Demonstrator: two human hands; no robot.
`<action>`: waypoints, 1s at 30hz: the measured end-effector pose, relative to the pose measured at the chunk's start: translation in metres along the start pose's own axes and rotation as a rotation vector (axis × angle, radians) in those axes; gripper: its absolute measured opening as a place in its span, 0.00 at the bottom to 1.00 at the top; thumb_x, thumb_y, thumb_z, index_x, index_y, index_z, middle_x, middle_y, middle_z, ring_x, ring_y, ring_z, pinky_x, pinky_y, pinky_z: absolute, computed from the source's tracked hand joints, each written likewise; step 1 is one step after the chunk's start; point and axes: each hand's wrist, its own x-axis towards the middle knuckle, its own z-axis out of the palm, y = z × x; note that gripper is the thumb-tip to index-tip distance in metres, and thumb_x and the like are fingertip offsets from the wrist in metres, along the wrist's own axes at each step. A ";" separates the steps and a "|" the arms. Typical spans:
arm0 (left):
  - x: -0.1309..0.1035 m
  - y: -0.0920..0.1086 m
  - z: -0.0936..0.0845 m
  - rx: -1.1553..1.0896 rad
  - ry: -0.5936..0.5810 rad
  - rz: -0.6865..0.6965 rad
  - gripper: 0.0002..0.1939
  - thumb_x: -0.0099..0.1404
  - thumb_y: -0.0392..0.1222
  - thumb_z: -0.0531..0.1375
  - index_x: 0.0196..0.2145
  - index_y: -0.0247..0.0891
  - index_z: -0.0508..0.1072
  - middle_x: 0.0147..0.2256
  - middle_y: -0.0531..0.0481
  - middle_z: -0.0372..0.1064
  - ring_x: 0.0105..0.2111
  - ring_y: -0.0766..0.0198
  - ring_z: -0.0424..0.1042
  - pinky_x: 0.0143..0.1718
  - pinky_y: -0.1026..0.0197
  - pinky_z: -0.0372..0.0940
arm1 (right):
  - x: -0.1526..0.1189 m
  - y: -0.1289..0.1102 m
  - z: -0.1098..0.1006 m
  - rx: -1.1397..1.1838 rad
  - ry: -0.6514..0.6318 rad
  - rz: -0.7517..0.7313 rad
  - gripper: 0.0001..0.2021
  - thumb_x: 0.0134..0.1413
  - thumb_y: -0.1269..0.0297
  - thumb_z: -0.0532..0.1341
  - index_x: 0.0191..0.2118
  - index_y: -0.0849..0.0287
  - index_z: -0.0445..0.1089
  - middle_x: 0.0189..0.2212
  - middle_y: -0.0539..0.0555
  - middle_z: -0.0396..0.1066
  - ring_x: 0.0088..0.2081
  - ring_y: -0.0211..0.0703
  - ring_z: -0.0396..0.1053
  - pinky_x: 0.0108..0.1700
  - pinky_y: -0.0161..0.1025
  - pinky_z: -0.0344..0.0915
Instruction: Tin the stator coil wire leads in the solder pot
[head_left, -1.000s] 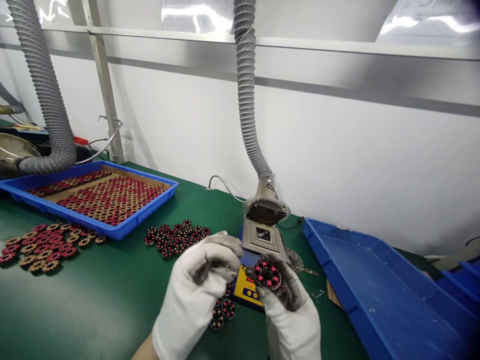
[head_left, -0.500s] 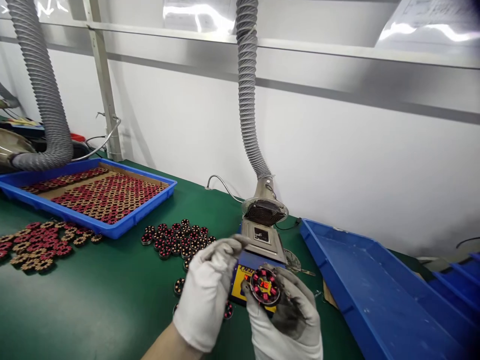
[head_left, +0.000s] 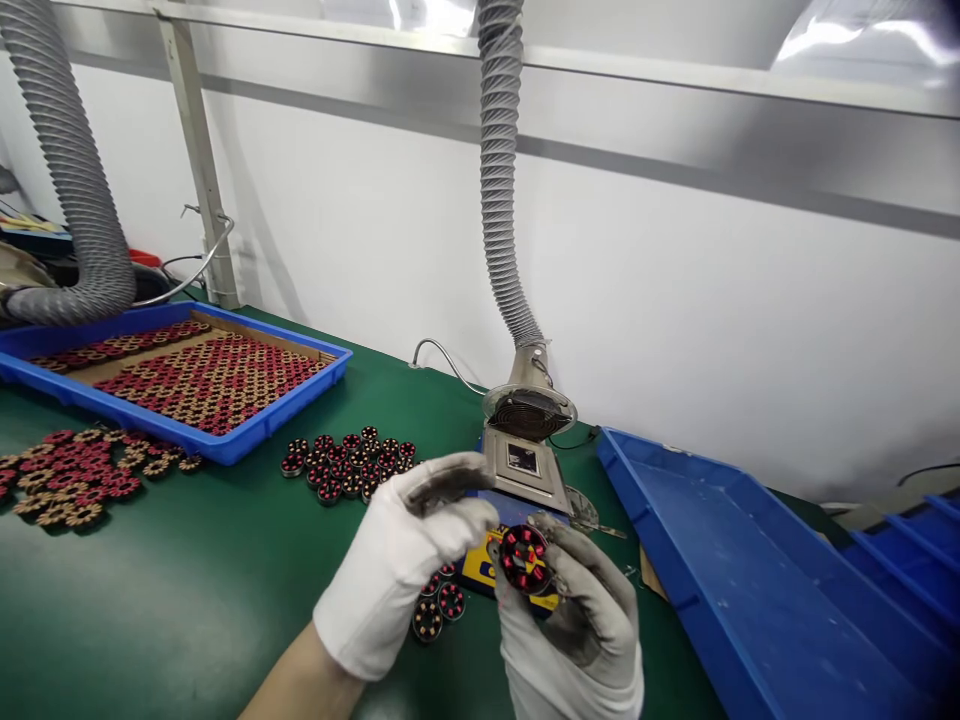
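Observation:
My right hand [head_left: 574, 610], in a stained white glove, grips a round black part with red coils [head_left: 524, 559] between thumb and fingers. To its left, my left hand [head_left: 412, 550], also gloved, has thumb and fingers apart in a curved shape, with nothing visible between them. Behind both hands stands a blue and yellow device with a metal hot plate [head_left: 525, 470]; the right hand and the round part cover some of its yellow front panel. Similar assembled round parts [head_left: 352, 465] lie beyond the left hand, and a few more [head_left: 427, 619] sit beside its wrist.
A blue tray [head_left: 281, 405] at the left holds rows of red and tan rings, with a pile of loose rings [head_left: 75, 478] before it. Another blue tray [head_left: 750, 570] lies at the right. A grey duct [head_left: 501, 190] hangs down to a fan hood [head_left: 529, 412] behind the plate.
My left hand has moved left and its thumb and fingers have spread. The right hand keeps hold of the round part, which is slightly higher in view. The camera view has shifted a little.

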 end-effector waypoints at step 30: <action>-0.026 0.005 -0.065 0.889 0.045 0.378 0.08 0.56 0.40 0.62 0.36 0.47 0.74 0.45 0.54 0.67 0.46 0.59 0.66 0.49 0.66 0.59 | 0.024 0.007 -0.019 0.226 -0.113 0.512 0.22 0.33 0.74 0.69 0.38 0.51 0.67 0.36 0.49 0.71 0.35 0.38 0.71 0.36 0.33 0.69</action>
